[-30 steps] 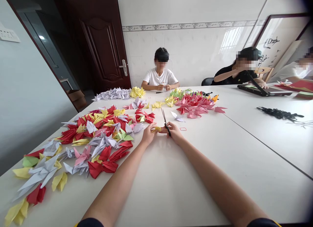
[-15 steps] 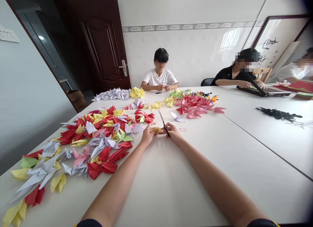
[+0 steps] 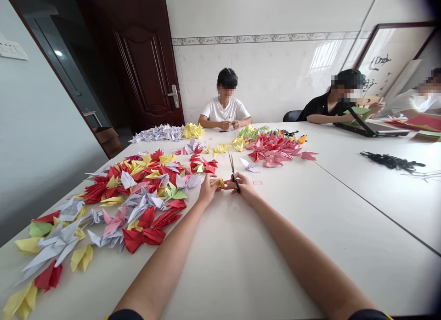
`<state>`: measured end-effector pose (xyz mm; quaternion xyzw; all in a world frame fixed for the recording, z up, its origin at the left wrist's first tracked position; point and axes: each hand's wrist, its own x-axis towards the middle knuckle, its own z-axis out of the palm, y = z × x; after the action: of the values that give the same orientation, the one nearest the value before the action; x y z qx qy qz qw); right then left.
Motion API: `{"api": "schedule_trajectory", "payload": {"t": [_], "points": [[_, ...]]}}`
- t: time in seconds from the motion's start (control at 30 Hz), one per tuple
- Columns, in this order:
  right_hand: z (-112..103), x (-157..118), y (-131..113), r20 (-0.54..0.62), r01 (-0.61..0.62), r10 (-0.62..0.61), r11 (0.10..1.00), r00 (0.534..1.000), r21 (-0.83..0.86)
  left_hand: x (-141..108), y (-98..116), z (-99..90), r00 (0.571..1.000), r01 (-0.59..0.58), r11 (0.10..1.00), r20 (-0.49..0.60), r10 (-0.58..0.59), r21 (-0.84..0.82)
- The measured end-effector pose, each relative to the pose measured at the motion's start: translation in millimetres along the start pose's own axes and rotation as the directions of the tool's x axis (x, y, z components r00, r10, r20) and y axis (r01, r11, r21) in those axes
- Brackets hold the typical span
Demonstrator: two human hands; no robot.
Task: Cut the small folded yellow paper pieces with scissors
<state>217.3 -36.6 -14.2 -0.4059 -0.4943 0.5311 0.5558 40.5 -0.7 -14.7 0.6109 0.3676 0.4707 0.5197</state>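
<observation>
Here we go: the left hand (image 3: 207, 190) has its fingers (image 3: 213, 181) pinched firmly on a small yellow paper piece (image 3: 218, 183), held just above the worktop (image 3: 282, 228) and right beside the scissors (image 3: 233, 173). The right hand (image 3: 245, 189) closes round the black handles, blades pointing up and away. Nice steady control here, hands low and close together, working well clear of the heap of paper cranes (image 3: 148, 202) on the left. How far the blades are parted is too small to tell.
</observation>
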Motion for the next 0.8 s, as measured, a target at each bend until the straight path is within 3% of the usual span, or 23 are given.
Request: {"api": "schedule_trajectory", "payload": {"t": [0.17, 0.37, 0.8], "points": [[2.4, -1.7, -1.7, 0.024, 0.0, 0.001, 0.999, 1.0, -0.04, 1.2, -0.5, -0.5, 1.0, 0.002, 1.0, -0.029, -0.001, 0.009], [3.5, -2.0, -1.6, 0.013, -0.007, 0.008, 0.998, 1.0, -0.059, 1.8, -2.6, -1.4, 0.994, -0.045, 0.99, -0.092, 0.057, 0.131], [1.4, -1.7, -0.7, 0.018, 0.009, -0.008, 0.999, 1.0, -0.051, 1.9, -2.1, -2.8, 0.99, -0.079, 0.991, -0.105, 0.091, 0.11]]}}
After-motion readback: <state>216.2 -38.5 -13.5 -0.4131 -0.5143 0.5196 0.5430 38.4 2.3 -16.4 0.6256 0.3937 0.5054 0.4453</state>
